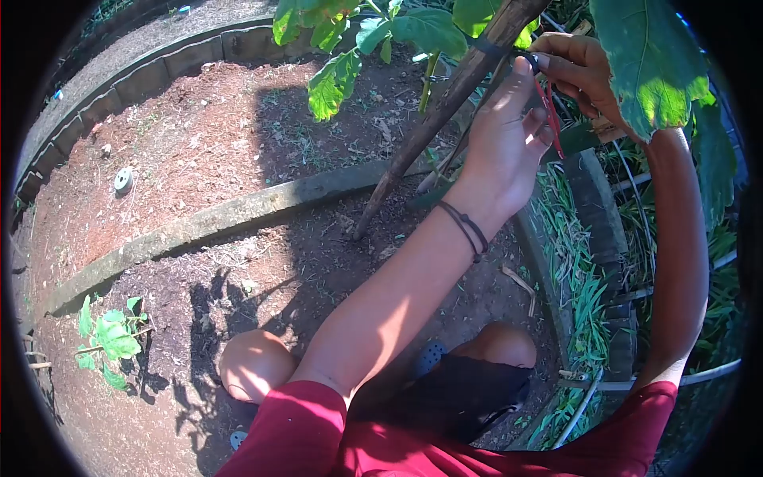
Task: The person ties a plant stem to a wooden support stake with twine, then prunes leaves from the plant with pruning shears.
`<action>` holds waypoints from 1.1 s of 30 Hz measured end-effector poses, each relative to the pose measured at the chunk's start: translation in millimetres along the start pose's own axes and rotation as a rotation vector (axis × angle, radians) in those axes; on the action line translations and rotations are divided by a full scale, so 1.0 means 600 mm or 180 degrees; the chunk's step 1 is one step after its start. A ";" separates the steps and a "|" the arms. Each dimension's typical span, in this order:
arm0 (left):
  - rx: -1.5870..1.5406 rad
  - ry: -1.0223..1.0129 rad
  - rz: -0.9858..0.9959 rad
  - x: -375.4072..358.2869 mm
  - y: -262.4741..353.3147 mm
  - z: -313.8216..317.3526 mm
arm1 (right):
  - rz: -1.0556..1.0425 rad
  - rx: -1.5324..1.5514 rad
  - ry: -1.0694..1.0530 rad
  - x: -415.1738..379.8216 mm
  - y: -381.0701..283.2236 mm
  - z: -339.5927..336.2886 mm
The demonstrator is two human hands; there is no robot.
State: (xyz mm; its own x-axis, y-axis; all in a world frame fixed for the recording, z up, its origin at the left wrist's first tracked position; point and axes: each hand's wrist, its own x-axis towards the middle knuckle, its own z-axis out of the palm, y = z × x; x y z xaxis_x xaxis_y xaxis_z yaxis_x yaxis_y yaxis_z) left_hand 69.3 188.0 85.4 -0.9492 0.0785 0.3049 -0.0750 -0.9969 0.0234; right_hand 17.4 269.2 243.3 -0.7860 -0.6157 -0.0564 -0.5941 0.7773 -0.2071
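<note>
Both hands pinch a red tie (548, 111) at the stake (445, 103), left hand (505, 147) pressing it there, right hand (576, 71) pulling its end; wrapped, apparently not yet knotted.

Curved stone edging (230, 213) across bare red soil (191, 151). Small leafy seedling (111, 338) lower left; round white disc (123, 180) beyond edging.

Bare reddish soil bed (199, 151): small white disc (123, 179), leafy seedling (111, 334), concrete edging strip (238, 211) across.
</note>
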 end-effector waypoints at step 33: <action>-0.0591 -0.0443 -0.1033 0.002 0.038 -0.036 | 0.0097 -0.0809 0.0017 -0.012 -0.040 -0.008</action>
State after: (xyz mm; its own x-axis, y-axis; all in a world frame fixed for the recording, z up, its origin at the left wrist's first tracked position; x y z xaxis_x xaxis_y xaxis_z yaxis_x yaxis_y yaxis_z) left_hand 59.9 165.4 65.9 -0.8176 0.3757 0.4364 -0.4302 -0.9023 -0.0291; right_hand 36.3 255.8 253.2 -0.8047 -0.5913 -0.0535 -0.5936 0.8034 0.0470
